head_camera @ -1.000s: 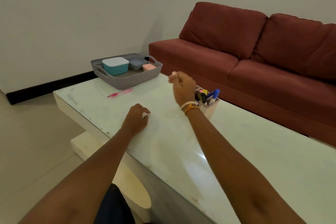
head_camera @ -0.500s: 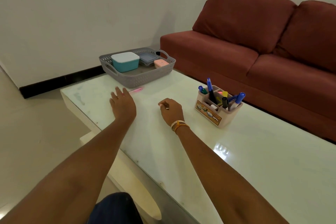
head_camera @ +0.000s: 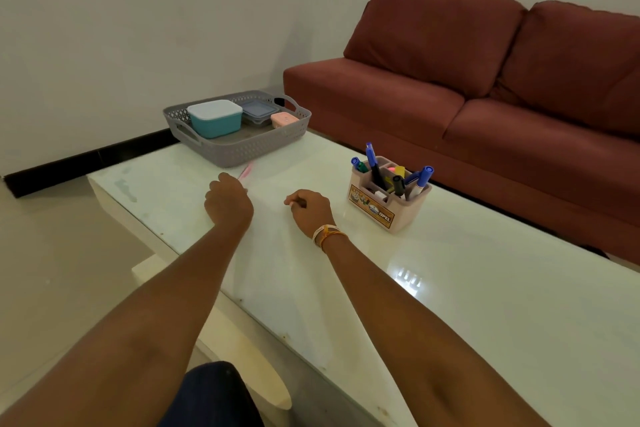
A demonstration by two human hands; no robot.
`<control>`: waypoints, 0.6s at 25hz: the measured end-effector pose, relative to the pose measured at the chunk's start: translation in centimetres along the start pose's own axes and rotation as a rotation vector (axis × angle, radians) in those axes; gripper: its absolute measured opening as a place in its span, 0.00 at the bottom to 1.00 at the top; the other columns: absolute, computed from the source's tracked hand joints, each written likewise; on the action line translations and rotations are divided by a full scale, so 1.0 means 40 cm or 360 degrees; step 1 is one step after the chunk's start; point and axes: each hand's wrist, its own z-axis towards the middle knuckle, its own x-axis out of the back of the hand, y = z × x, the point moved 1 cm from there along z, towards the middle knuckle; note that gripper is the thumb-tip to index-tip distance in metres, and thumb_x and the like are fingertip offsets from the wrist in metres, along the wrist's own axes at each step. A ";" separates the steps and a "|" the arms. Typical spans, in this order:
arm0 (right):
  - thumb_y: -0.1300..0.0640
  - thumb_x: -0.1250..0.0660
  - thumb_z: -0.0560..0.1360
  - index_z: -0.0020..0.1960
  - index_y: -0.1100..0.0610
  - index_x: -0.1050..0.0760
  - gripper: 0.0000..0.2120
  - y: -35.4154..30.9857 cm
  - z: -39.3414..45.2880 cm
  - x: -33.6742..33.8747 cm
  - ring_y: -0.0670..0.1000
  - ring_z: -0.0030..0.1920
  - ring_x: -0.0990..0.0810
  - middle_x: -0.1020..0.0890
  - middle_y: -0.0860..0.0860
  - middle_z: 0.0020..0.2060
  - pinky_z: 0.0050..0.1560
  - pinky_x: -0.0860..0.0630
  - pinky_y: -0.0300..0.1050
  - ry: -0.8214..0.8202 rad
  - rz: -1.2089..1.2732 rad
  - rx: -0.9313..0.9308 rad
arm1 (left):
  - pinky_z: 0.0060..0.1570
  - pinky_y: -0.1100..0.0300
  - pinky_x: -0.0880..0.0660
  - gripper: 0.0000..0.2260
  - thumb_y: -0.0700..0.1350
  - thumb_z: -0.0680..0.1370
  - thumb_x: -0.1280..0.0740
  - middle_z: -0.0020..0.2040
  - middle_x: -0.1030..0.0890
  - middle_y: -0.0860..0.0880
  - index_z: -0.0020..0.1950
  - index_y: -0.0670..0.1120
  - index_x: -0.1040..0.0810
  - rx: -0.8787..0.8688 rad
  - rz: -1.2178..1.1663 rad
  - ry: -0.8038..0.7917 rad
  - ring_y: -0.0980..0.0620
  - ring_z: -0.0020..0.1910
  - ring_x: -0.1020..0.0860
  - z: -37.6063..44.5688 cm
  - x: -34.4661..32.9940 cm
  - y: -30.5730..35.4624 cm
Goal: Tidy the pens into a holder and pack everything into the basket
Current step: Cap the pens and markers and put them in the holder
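Head view: one basket (head_camera: 242,149), three boxes, one holder (head_camera: 388,199).

The left hand (head_camera: 227,203), which 1 s ago rested as a fist well short of the basket (head_camera: 239,126) and 0.5 s ago lay flat with fingers spread just before it, is now curled over the near end of the pink pen (head_camera: 246,170) lying in front of the basket; the pen itself looks blurred; the right hand (head_camera: 310,210), raised in front of the pen holder (head_camera: 388,196) 1 s ago, now sits low and loosely closed on the table, further from the basket than the left.
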 end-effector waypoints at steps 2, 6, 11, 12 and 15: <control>0.70 0.40 0.72 0.46 0.63 0.18 0.12 0.007 -0.007 -0.008 0.53 0.53 0.19 0.16 0.57 0.50 0.54 0.28 0.35 0.0052 -0.0066 0.0069 | 0.47 0.49 0.24 0.13 0.45 0.78 0.34 0.52 0.21 0.38 0.57 0.38 0.30 0.0025 -0.0007 -0.0004 0.39 0.50 0.20 0.014 0.002 -0.017; 0.70 0.39 0.71 0.46 0.63 0.18 0.12 0.010 -0.007 -0.015 0.54 0.53 0.19 0.16 0.57 0.49 0.60 0.24 0.45 0.0131 -0.0059 0.0110 | 0.45 0.52 0.24 0.11 0.47 0.79 0.37 0.48 0.19 0.42 0.51 0.41 0.21 -0.0178 -0.0014 0.0063 0.43 0.46 0.20 0.000 0.003 -0.037; 0.66 0.39 0.76 0.68 0.52 0.30 0.21 -0.011 -0.030 -0.003 0.51 0.53 0.21 0.19 0.55 0.53 0.60 0.24 0.44 0.0030 -0.0306 0.0224 | 0.39 0.56 0.22 0.08 0.47 0.71 0.29 0.35 0.17 0.48 0.40 0.43 0.17 -0.0507 -0.0907 -0.0133 0.52 0.34 0.21 -0.132 0.004 0.056; 0.64 0.38 0.77 0.66 0.54 0.29 0.19 -0.010 -0.040 0.006 0.52 0.51 0.21 0.20 0.55 0.52 0.58 0.23 0.45 0.0110 -0.0431 0.0283 | 0.37 0.56 0.22 0.09 0.47 0.70 0.31 0.33 0.19 0.48 0.38 0.42 0.18 -0.0543 -0.1055 -0.0161 0.52 0.32 0.22 -0.162 0.002 0.078; 0.60 0.40 0.79 0.57 0.59 0.24 0.10 -0.011 -0.070 0.066 0.54 0.47 0.20 0.19 0.56 0.50 0.52 0.21 0.46 0.0407 -0.0710 0.0428 | 0.33 0.58 0.27 0.15 0.47 0.73 0.39 0.33 0.19 0.44 0.40 0.39 0.17 -0.0514 -0.1490 -0.0272 0.49 0.32 0.23 -0.223 -0.002 0.102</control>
